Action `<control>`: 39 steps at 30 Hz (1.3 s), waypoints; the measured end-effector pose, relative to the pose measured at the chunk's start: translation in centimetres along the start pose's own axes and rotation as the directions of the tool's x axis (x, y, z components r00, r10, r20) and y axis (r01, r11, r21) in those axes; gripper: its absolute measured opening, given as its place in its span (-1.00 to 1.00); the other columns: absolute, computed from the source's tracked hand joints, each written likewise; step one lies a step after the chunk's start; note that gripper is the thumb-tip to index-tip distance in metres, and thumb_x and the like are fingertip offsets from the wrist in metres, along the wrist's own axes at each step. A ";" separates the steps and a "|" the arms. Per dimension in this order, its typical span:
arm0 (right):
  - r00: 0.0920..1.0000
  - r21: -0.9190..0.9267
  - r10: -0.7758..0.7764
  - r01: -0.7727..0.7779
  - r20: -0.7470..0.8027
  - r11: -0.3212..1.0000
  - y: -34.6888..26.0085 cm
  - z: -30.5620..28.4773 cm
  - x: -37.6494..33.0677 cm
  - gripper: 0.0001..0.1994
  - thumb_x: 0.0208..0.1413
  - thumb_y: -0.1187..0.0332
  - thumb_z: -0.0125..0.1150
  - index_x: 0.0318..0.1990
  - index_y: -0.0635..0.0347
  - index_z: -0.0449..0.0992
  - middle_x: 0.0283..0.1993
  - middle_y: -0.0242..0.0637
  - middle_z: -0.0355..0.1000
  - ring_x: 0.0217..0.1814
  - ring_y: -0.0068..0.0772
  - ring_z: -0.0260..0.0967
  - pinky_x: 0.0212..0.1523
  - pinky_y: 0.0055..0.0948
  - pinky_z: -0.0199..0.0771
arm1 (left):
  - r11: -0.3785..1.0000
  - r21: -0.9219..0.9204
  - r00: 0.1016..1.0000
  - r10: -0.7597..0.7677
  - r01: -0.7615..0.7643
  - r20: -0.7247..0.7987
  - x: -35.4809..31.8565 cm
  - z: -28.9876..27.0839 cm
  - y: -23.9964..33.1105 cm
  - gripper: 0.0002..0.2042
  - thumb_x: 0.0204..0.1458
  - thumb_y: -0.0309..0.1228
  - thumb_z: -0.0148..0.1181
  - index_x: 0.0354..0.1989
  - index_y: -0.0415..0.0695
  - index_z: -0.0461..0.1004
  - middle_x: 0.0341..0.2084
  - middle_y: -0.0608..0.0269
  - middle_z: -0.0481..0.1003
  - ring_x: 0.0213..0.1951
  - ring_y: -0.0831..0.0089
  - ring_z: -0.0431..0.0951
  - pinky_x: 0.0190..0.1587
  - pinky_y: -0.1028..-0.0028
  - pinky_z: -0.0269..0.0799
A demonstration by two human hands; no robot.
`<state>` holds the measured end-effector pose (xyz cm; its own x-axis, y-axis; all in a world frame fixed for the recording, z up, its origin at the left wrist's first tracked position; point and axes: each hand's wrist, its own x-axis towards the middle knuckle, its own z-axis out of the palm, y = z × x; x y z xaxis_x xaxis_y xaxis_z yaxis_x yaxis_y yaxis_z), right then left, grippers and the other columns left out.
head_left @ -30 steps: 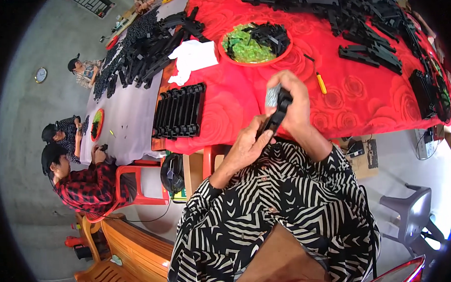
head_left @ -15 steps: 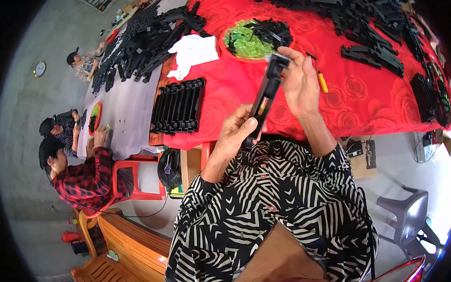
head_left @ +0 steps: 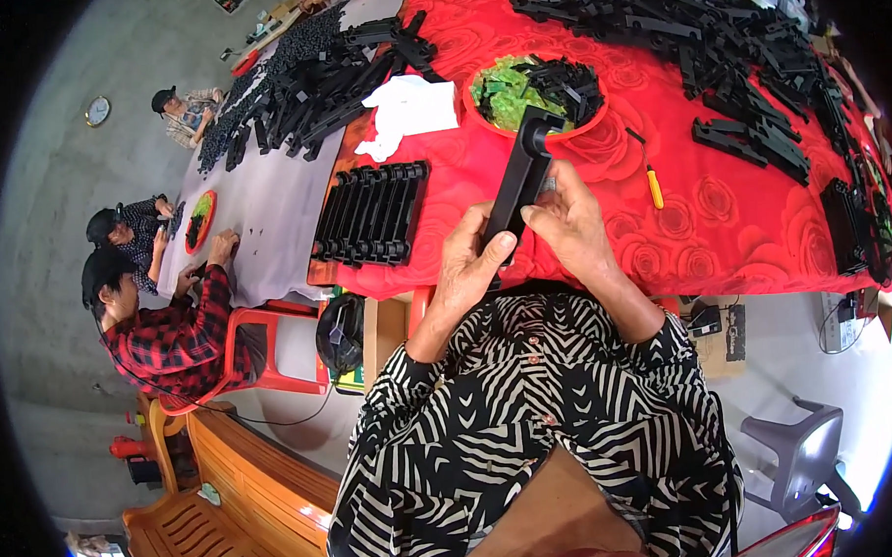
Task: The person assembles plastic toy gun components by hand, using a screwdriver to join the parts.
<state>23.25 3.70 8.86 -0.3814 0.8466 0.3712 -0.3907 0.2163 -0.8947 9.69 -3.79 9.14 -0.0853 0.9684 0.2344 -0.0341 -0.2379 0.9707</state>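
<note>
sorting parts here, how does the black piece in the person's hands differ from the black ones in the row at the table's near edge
The held black bar is lifted off the table and gripped by the left hand and right hand; the row of black bars lies flat on the red cloth, untouched. The held one is single; the row's are packed side by side. Both look long, black and plastic.

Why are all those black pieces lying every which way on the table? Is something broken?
Nothing looks broken. The loose black parts lie in jumbled heaps on the red tablecloth, while others sit lined up in a neat row. Both hands hold one long black piece.
</note>
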 end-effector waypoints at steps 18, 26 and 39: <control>0.999 0.152 0.026 -0.031 0.037 0.988 -0.7 0.1 -0.1 -0.70 0.02 0.67 -0.03 -0.04 0.32 0.27 -0.18 -0.39 0.31 -0.13 -0.64 0.25 -0.09 -0.58 0.32 | 0.982 0.060 0.981 0.180 -0.177 -0.066 -0.7 1.4 -0.4 -0.58 -0.09 -0.54 0.30 -0.07 -0.25 0.26 -0.28 0.28 0.41 -0.26 0.62 0.39 -0.18 0.62 0.33; 0.999 0.208 0.007 -0.017 0.050 0.978 -0.3 0.3 0.0 -0.70 0.04 0.65 -0.01 -0.03 0.32 0.27 -0.18 -0.41 0.31 -0.15 -0.65 0.25 -0.10 -0.59 0.31 | 0.990 -0.107 0.993 0.081 -0.091 -0.088 -0.8 1.5 -0.3 -0.62 -0.11 -0.57 0.30 -0.11 -0.25 0.30 -0.32 0.33 0.43 -0.29 0.65 0.40 -0.22 0.64 0.35; 0.992 -0.052 -0.062 0.057 -0.107 0.997 1.6 0.8 -0.3 -0.86 0.07 0.48 0.06 -0.24 0.27 0.28 -0.42 -0.38 0.30 -0.37 -0.63 0.24 -0.36 -0.54 0.32 | 0.985 -0.172 0.992 -0.021 -0.001 -0.122 -0.8 1.6 -1.0 -0.68 -0.08 -0.56 0.28 -0.14 -0.26 0.37 -0.35 0.35 0.46 -0.32 0.68 0.40 -0.26 0.67 0.35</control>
<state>22.09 3.39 7.45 -0.2646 0.8785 0.3978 -0.3679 0.2893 -0.8837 11.39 -4.17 8.10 -0.2059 0.9566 0.2061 -0.2046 -0.2480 0.9469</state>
